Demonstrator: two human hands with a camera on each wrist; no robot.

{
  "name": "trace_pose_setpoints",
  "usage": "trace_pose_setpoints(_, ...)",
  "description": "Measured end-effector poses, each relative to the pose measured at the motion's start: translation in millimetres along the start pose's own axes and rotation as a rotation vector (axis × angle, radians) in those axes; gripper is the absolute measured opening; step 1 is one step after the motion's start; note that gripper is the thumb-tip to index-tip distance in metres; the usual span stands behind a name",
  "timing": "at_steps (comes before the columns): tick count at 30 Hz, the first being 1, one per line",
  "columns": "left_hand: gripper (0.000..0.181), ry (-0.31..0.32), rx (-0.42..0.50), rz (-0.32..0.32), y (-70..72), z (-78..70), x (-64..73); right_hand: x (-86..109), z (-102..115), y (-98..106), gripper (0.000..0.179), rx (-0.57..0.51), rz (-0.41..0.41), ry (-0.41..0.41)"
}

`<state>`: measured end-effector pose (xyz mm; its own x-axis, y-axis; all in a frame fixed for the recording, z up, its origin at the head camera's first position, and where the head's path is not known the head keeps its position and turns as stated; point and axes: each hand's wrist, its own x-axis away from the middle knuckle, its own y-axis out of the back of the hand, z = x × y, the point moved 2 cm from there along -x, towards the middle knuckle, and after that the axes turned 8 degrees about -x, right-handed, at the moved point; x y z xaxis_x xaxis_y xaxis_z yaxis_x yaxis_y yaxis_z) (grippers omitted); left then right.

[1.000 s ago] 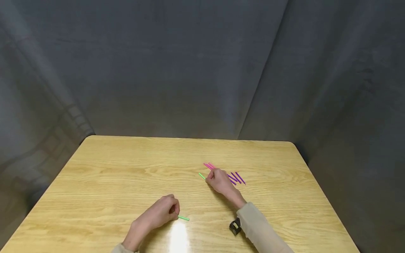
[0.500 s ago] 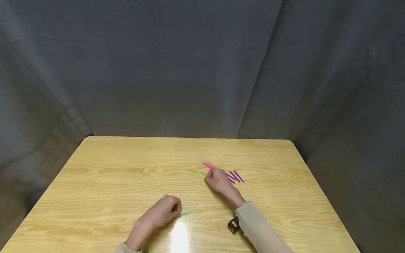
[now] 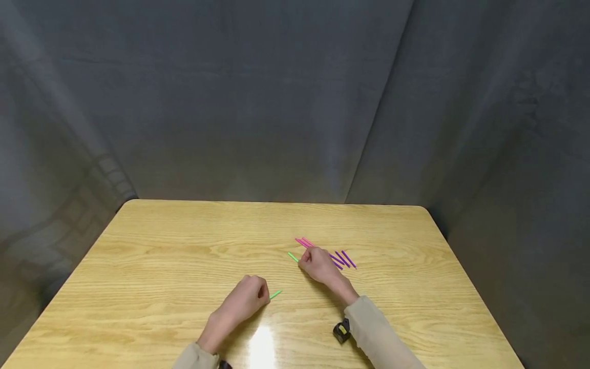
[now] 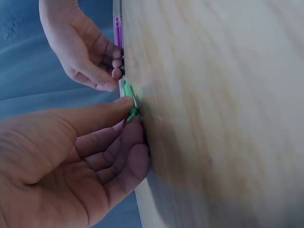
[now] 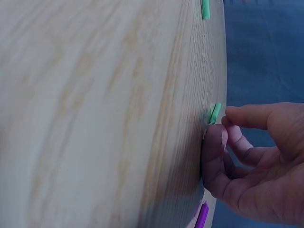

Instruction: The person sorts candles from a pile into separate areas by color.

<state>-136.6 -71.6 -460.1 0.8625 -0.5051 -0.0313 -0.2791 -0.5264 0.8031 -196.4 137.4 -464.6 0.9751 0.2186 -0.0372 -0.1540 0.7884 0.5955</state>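
Observation:
Thumb and fingertips of my left hand [image 3: 244, 298] pinch one end of a thin green stick [image 3: 275, 294] low over the table. Its free end points away and to the right. Farther off, my right hand [image 3: 320, 265] pinches the near end of a second green stick [image 3: 292, 257] at the tabletop. In the right wrist view the right thumb and index finger meet at the end of that green stick [image 5: 215, 113]. Close beside the right hand lie pink sticks [image 3: 301, 242] and several purple sticks [image 3: 349, 259], partly hidden behind it.
The wooden table [image 3: 161, 246] has dark grey curtains [image 3: 258, 102] behind and at both sides. A black device [image 3: 341, 331] sits at the right wrist by the beige sleeve [image 3: 378, 328]. Overhead light glares on the table near the front.
My left hand has moved forward and slightly right with its green stick, which has turned from pointing toward the front right to pointing away. The right hand stays at its stick.

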Motion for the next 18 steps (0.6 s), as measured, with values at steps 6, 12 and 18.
trace_pose_setpoints(6,0.019,0.038,-0.048,-0.021,-0.1,-0.8,-5.8,1.0,-1,1,0.011,-0.027,0.013,-0.003)
trace_pose_setpoints(12,0.019,0.057,-0.047,-0.023,1.9,-1.4,-7.4,1.0,-2,1,0.009,-0.045,0.020,-0.007)
trace_pose_setpoints(18,0.022,0.052,-0.052,-0.033,1.4,-2.3,-12.2,3.4,-4,3,0.008,-0.065,0.030,-0.013)
